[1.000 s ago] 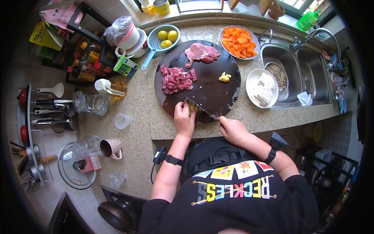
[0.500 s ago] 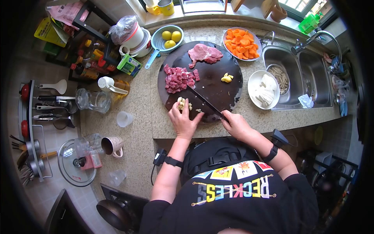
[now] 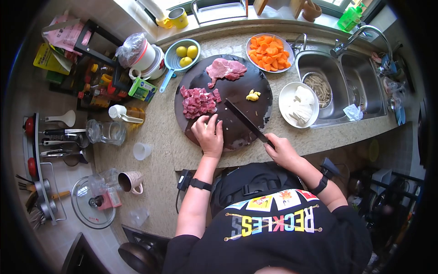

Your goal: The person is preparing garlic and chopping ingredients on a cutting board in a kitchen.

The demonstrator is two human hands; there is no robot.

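My left hand (image 3: 209, 137) is on the near left part of the dark round cutting board (image 3: 232, 130), its fingers drawn together over peeled garlic, which they mostly hide. In my right hand (image 3: 284, 150) is the handle of a kitchen knife (image 3: 247, 120); its dark blade slants across the board, apart from the left hand. Just beyond the left fingers lies a pile of diced raw meat (image 3: 198, 102). A larger piece of raw meat (image 3: 226, 70) rests at the board's far side. Some yellowish ginger (image 3: 253, 95) sits to the right.
Behind the board are a blue colander (image 3: 171, 59) with yellow-green fruit and a plate of cut carrots (image 3: 270, 52). A white bowl (image 3: 285, 114) stands right, beside the double sink (image 3: 365, 73). Leftward are a plastic cup (image 3: 142, 151), a mug (image 3: 132, 181) and an oil bottle (image 3: 133, 114).
The view has shifted, moving the scene left. My left fingers have closed over the garlic, which showed more before. The knife has moved right across the board, away from the left hand.
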